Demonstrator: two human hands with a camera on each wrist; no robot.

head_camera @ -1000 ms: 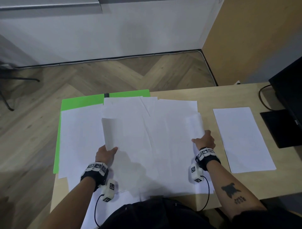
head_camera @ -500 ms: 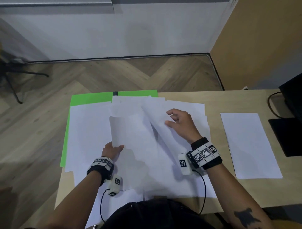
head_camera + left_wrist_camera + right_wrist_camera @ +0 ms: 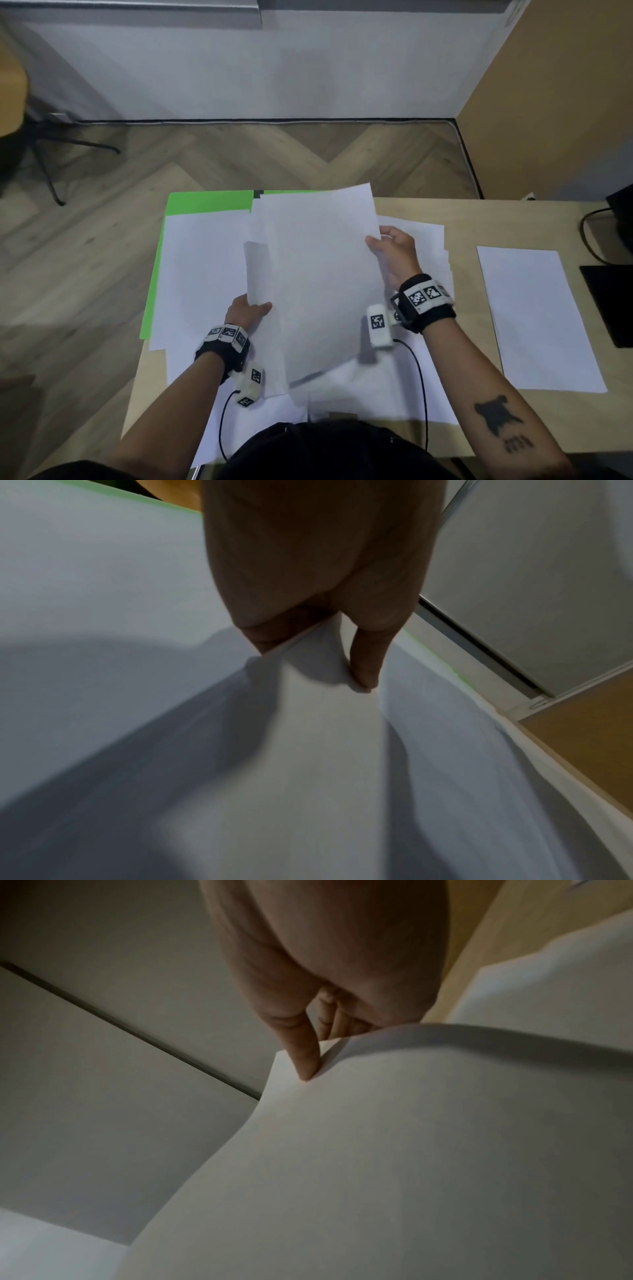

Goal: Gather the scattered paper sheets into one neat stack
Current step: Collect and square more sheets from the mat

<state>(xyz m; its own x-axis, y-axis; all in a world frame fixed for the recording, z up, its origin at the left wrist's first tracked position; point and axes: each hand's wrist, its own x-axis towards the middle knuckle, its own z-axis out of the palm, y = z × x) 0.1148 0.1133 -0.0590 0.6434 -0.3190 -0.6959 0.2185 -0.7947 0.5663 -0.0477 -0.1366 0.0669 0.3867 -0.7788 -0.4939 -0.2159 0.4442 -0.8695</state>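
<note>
White paper sheets (image 3: 202, 274) lie overlapping across the left and middle of the desk. My right hand (image 3: 390, 250) pinches the right edge of a lifted sheet (image 3: 325, 274), tilted up above the pile; the right wrist view shows a finger on top of the same lifted sheet (image 3: 394, 1150) near its corner. My left hand (image 3: 248, 310) grips the near edge of a curled sheet (image 3: 258, 270) beside it, thumb on top; in the left wrist view the curled sheet (image 3: 308, 723) is bunched between the fingers of the left hand (image 3: 325, 656). One single sheet (image 3: 537, 318) lies apart at the right.
Green sheets (image 3: 209, 202) lie under the pile at the desk's far left. A black monitor base (image 3: 613, 301) and cable (image 3: 592, 240) sit at the right edge. The wooden desk (image 3: 459, 212) ends at its far edge above a parquet floor (image 3: 274, 154).
My right hand moved from the middle of the pile to the right and lifted a sheet, which now stands tilted above the pile. My left hand kept its hold on the curled sheet.
</note>
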